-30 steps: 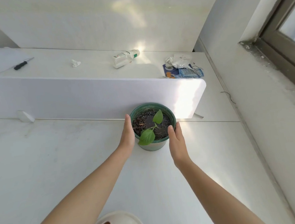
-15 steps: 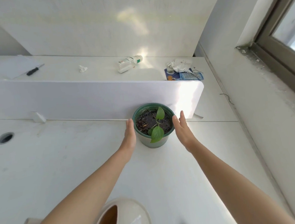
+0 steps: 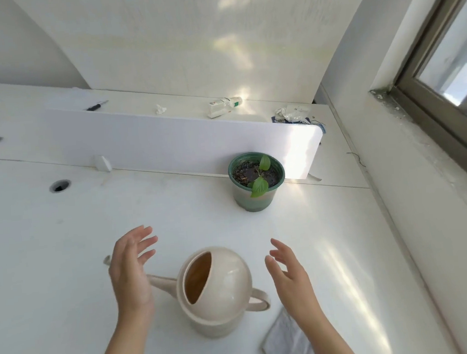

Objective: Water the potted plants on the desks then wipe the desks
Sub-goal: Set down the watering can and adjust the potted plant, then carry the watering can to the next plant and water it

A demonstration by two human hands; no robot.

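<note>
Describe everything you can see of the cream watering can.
The watering can is cream, smooth and glossy, plastic by its look. Its round domed body has a slanted top opening with a brownish inside; any water level cannot be told. A long spout runs left, its middle hidden behind the left grip; a loop handle sticks out right. It stands upright on the white desk, between the left grip and the right grip, neither holding it. Only the desk plainly touches it.

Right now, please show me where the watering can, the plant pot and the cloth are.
watering can (image 3: pixel 230 278), head view, on its round body.
plant pot (image 3: pixel 255 201), head view, on its front wall.
cloth (image 3: pixel 289 347), head view, on its flat middle.
</note>
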